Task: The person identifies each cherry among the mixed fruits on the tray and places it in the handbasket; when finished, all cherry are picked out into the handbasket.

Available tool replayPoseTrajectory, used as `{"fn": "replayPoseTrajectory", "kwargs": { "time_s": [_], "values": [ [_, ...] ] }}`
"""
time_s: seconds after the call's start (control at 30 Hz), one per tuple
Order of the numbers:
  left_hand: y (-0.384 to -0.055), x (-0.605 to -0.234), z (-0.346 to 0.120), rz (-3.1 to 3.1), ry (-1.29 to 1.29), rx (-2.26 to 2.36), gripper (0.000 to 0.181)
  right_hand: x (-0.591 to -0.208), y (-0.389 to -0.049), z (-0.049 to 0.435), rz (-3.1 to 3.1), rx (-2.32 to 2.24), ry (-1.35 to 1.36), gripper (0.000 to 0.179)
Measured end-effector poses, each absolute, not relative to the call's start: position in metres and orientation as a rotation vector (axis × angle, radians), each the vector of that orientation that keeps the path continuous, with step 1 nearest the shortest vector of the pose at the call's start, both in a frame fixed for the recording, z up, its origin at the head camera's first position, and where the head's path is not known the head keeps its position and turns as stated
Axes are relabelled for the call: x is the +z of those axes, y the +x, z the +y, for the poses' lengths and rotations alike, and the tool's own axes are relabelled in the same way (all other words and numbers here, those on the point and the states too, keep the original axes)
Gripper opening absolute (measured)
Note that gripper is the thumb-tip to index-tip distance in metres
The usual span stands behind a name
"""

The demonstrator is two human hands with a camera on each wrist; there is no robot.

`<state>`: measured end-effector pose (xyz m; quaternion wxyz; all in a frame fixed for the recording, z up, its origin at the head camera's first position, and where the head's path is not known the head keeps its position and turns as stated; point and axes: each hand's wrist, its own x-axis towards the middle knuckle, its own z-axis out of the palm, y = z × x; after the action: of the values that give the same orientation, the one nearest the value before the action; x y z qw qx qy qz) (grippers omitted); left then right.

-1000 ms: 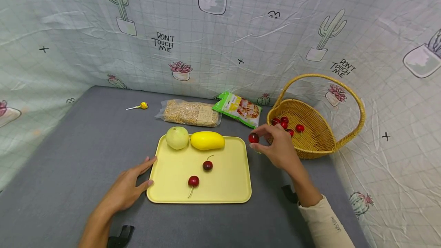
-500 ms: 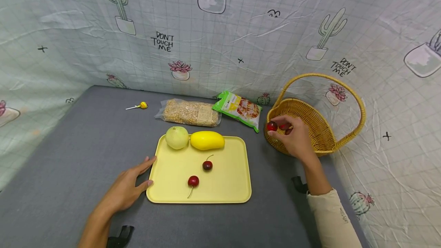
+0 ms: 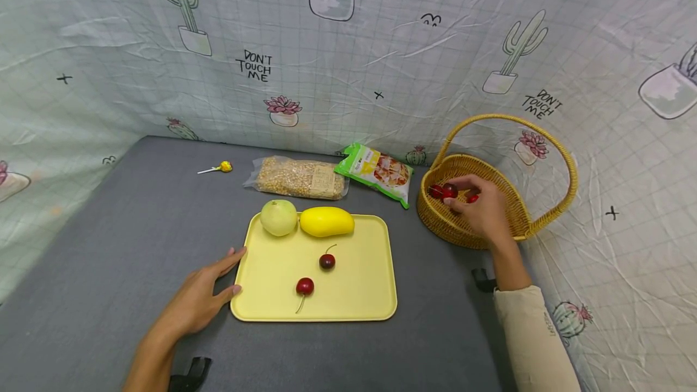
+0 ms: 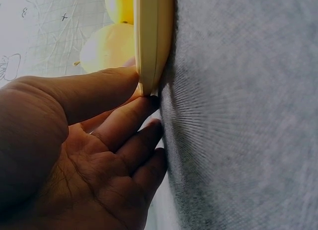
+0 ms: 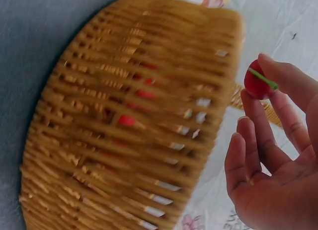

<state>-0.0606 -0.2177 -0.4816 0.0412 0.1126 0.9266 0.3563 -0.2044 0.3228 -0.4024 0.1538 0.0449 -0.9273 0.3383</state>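
My right hand (image 3: 483, 205) pinches a dark red cherry (image 5: 256, 86) with a green stem between thumb and fingers. It hangs over the wicker basket (image 3: 454, 233), and the right wrist view puts the cherry just above the rim. Several other cherries lie inside, partly hidden by the hand. At the left, my left hand (image 3: 197, 296) touches the side of the yellow tray (image 3: 362, 295), thumb and fingers apart along its edge. The tray carries a round pale green fruit (image 3: 279, 218), a yellow mango (image 3: 327, 222) and two stemmed cherries, one dark (image 3: 327, 261) and one redder (image 3: 305, 286).
Behind the tray lie a clear bag of yellow kernels (image 3: 299, 178) and a green-and-white food packet (image 3: 378, 171). A yellow lollipop (image 3: 225, 166) lies at the back left. The basket's tall handle (image 3: 570, 180) arches up at the right, near the patterned cloth wall.
My right hand has carried the cherry rightward from beside the tray to over the basket. The left hand has stayed at the tray's edge.
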Motion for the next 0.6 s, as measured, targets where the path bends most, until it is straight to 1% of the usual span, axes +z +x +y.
{"fn": "replayPoseTrajectory", "kwargs": {
  "time_s": [0.37,0.6],
  "values": [
    [-0.06,-0.479,-0.217,2.85,0.347,1.094,0.074,-0.403,-0.222,0.347,-2.724,0.97,-0.005,0.036],
    [-0.06,-0.478,-0.217,2.842,0.339,1.079,0.075,-0.411,-0.236,0.357,-2.775,0.882,-0.054,0.035]
  ]
}}
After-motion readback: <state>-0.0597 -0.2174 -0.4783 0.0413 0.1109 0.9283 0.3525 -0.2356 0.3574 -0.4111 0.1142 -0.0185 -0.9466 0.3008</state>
